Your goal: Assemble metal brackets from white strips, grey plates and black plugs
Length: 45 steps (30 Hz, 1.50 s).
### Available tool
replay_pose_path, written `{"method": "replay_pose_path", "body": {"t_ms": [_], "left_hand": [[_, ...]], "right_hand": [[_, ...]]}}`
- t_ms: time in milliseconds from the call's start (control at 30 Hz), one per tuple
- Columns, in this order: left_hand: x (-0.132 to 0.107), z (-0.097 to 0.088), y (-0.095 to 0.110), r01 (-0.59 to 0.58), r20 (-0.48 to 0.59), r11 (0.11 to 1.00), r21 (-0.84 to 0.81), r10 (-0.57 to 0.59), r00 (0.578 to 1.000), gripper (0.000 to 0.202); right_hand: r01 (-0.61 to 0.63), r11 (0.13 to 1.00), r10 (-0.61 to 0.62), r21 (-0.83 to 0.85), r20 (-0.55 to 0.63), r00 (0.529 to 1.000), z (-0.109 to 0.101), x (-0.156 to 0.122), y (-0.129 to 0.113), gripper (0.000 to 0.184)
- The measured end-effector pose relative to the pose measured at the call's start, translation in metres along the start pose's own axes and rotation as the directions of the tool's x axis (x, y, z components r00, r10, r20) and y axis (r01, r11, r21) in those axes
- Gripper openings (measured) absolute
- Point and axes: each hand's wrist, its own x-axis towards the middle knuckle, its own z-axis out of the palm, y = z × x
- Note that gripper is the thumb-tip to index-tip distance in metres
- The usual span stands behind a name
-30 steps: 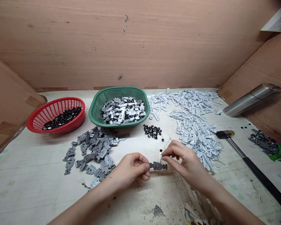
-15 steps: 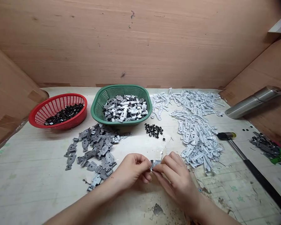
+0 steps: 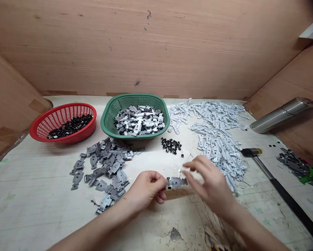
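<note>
My left hand (image 3: 151, 188) pinches one end of a grey toy car chassis (image 3: 177, 182) between thumb and fingers, low over the middle of the table. A pair of small black wheels sits at the end by my fingertips; part of that end is hidden. My right hand (image 3: 210, 181) is off the chassis, just right of its far end, fingers apart and holding nothing visible. Small black wheel pieces (image 3: 171, 145) lie in a little heap beyond my hands. Grey chassis pieces (image 3: 111, 164) are piled to the left, and flat white pieces (image 3: 219, 150) to the right.
A red basket (image 3: 87, 134) of black parts stands at the far left. Beside it, a green basket (image 3: 135, 136) holds mixed grey and white pieces. On the right lie a black-handled hammer (image 3: 284, 191), a metal cylinder (image 3: 279, 118) and dark scraps (image 3: 295, 162). Board walls (image 3: 156, 52) enclose the table.
My right hand has let go of the chassis and moved up and to the right, baring more of it. My left hand keeps its pinch almost in place.
</note>
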Motion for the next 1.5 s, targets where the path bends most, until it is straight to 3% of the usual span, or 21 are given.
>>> {"method": "replay_pose_path", "body": {"t_ms": [67, 100, 233, 300, 400, 500, 600, 667, 767, 900, 1300, 1400, 1500], "left_hand": [[0.000, -0.002, 0.001, 0.003, -0.015, 1.000, 0.010, -0.002, 1.000, 0.025], [0.001, -0.003, 0.001, 0.005, -0.020, 1.000, 0.013, -0.005, 1.000, 0.026], [0.002, -0.006, 0.002, -0.003, -0.026, 1.000, 0.014, 0.003, 1.000, 0.026], [0.003, -0.007, 0.002, -0.014, -0.021, 1.000, 0.013, 0.014, 1.000, 0.026], [0.005, -0.008, 0.001, -0.016, -0.024, 1.000, 0.010, 0.016, 1.000, 0.026], [0.005, -0.009, 0.000, -0.009, -0.029, 1.000, 0.015, 0.010, 1.000, 0.025], [0.005, -0.009, -0.001, -0.009, -0.027, 1.000, 0.021, 0.010, 1.000, 0.024], [0.005, -0.009, -0.001, -0.012, -0.027, 1.000, 0.024, 0.013, 1.000, 0.023], [0.004, -0.008, 0.001, -0.014, -0.036, 0.999, 0.031, 0.015, 0.999, 0.023], [0.003, -0.008, 0.001, -0.020, -0.035, 0.999, 0.040, 0.022, 0.999, 0.024], [0.002, -0.007, -0.002, -0.029, -0.010, 0.999, 0.018, 0.029, 1.000, 0.023], [0.002, -0.007, -0.001, -0.026, -0.012, 0.999, 0.021, 0.026, 1.000, 0.024], [0.002, -0.007, 0.002, -0.015, -0.035, 0.999, 0.040, 0.016, 0.999, 0.026]], "right_hand": [[-0.044, 0.986, 0.058, -0.162, 0.086, 0.995, -0.009, 0.015, 0.024, 0.011], [-0.010, 0.973, 0.050, -0.229, 0.169, 0.984, -0.011, 0.022, 0.035, 0.014], [0.342, 0.857, -0.159, -0.385, 0.435, 0.886, -0.002, 0.041, 0.059, 0.021], [0.478, 0.774, -0.264, -0.415, 0.475, 0.839, 0.006, 0.044, 0.062, 0.019], [0.521, 0.742, -0.313, -0.422, 0.469, 0.826, 0.010, 0.043, 0.062, 0.019], [0.394, 0.831, -0.258, -0.393, 0.356, 0.898, 0.006, 0.036, 0.060, 0.017], [0.073, 0.993, -0.051, -0.090, 0.225, 0.973, -0.002, 0.026, 0.050, 0.010], [-0.123, 0.982, 0.086, 0.145, 0.238, 0.967, -0.007, 0.019, 0.040, 0.006], [-0.271, 0.905, 0.182, 0.328, 0.277, 0.943, -0.012, 0.010, 0.024, 0.008], [-0.306, 0.864, 0.199, 0.399, 0.287, 0.937, -0.014, 0.002, 0.007, 0.009], [-0.231, 0.889, 0.118, 0.395, 0.289, 0.950, -0.004, -0.012, -0.008, 0.012], [-0.250, 0.910, 0.155, 0.330, 0.288, 0.945, -0.016, -0.010, 0.002, 0.007], [-0.223, 0.966, 0.183, 0.134, 0.258, 0.949, -0.039, -0.009, 0.027, 0.009]]}}
